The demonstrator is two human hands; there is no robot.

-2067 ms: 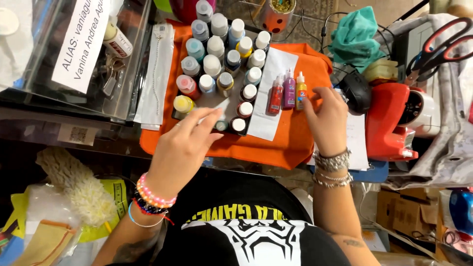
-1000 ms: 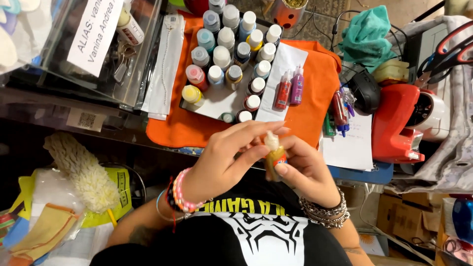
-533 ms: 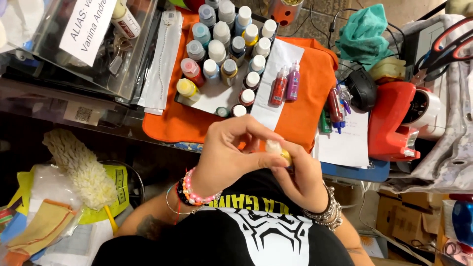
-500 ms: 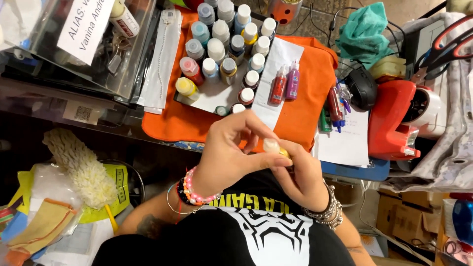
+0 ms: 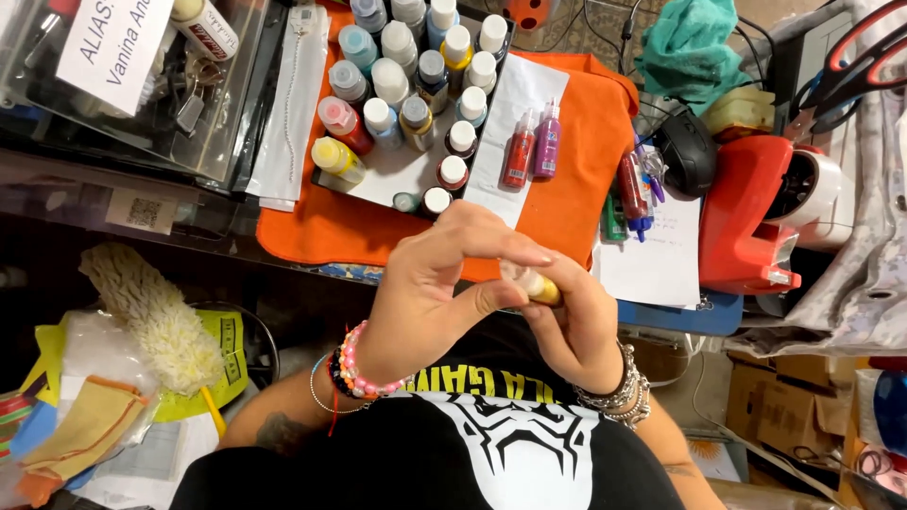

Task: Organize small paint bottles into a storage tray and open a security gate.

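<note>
Centre of the frame: the right hand (image 5: 581, 326) is grasping a small yellow bottle (image 5: 537, 286) in a clenched grip, while the left hand (image 5: 430, 293) is pinching its pale cap. Above, paint bottles (image 5: 406, 90) are standing on the orange cloth (image 5: 576, 198) covering the counter.

Your right hand (image 5: 576, 326) gripped a small yellow bottle (image 5: 535, 285) while your left hand (image 5: 430, 293) pinched its cap. Beyond them, paint bottles (image 5: 406, 85) stood on an orange cloth (image 5: 576, 179), beside a red tape dispenser (image 5: 746, 217).

Black printed shirt (image 5: 491, 444), pink bead bracelets (image 5: 351, 364) on left wrist, silver chain bracelets (image 5: 619, 392) on right.
</note>
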